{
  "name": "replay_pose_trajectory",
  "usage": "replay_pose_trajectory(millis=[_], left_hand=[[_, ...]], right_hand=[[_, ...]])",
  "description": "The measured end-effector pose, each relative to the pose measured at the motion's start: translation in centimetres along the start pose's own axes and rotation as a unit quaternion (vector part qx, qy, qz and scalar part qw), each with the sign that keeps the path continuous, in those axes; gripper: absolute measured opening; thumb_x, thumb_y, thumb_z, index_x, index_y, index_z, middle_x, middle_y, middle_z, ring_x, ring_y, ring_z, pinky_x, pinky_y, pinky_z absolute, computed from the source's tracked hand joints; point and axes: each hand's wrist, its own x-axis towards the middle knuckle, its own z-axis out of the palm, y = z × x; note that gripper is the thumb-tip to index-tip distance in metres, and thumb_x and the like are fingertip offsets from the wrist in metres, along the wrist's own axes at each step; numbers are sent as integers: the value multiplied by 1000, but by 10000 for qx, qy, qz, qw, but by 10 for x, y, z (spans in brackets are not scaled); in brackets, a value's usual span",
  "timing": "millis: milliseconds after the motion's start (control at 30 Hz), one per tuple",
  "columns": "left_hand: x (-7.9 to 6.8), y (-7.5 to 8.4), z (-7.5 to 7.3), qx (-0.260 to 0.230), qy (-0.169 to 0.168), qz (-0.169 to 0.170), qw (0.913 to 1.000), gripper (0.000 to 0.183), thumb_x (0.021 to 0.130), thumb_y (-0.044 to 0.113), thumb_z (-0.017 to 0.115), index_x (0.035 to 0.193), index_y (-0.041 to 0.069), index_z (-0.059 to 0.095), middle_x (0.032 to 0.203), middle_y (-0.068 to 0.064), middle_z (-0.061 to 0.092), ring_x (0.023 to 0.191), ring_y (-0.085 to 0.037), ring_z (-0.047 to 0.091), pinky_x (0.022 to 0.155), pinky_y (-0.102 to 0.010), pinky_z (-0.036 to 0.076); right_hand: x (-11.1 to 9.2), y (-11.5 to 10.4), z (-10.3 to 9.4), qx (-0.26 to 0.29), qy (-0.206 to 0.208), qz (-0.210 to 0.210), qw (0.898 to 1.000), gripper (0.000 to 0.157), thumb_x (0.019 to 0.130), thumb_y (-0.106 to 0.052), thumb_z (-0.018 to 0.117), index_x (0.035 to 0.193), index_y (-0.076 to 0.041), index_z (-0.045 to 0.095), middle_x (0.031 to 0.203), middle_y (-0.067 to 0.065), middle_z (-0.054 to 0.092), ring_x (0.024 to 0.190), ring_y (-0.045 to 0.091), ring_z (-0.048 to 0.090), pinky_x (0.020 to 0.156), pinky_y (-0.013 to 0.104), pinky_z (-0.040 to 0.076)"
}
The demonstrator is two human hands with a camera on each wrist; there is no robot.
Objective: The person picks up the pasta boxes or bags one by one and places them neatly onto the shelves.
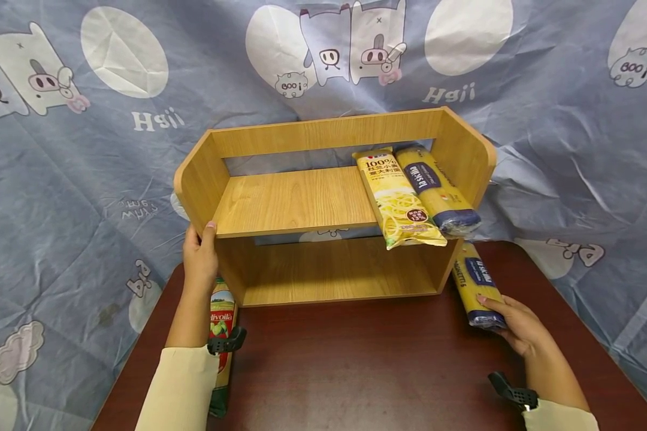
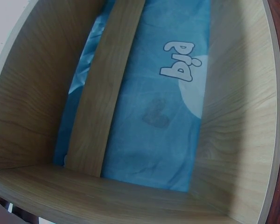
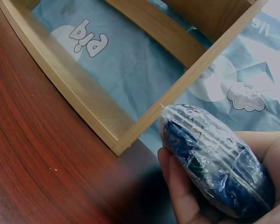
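Observation:
A two-tier wooden shelf [image 1: 296, 200] stands on the dark red table. My left hand [image 1: 200, 260] grips the front edge of its left side panel, thumb on the inner side. My right hand [image 1: 520, 323] holds a yellow spaghetti packet [image 1: 473, 278] with a dark blue end, just outside the shelf's right side. In the right wrist view, the fingers [image 3: 179, 186] wrap round the packet's clear, crinkled end. On the upper tier, at the right, lie a yellow pasta packet [image 1: 396, 191] with Chinese print and another blue-ended spaghetti packet [image 1: 428, 179]; both jut past the front edge.
A green-and-red packet [image 1: 221, 353] lies left of the shelf, partly hidden by my left forearm. Behind the shelf hangs a blue cartoon-print cloth [image 1: 194, 66], which also runs along both sides of the table [image 1: 356, 365]. The lower tier [image 1: 339, 269] shows bare wood.

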Motion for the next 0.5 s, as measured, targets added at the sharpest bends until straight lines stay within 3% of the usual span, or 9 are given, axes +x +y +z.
replay_pose_trajectory(millis=[500], left_hand=[[1, -1, 1, 20, 59, -54, 10000, 45, 105, 36, 49, 148, 22, 49, 135, -6, 55, 120, -18, 53, 107, -38, 41]], right_hand=[[-7, -8, 6, 27, 34, -525, 9986, 10, 105, -22, 53, 114, -26, 52, 92, -9, 71, 81, 8, 69, 69, 26, 58]])
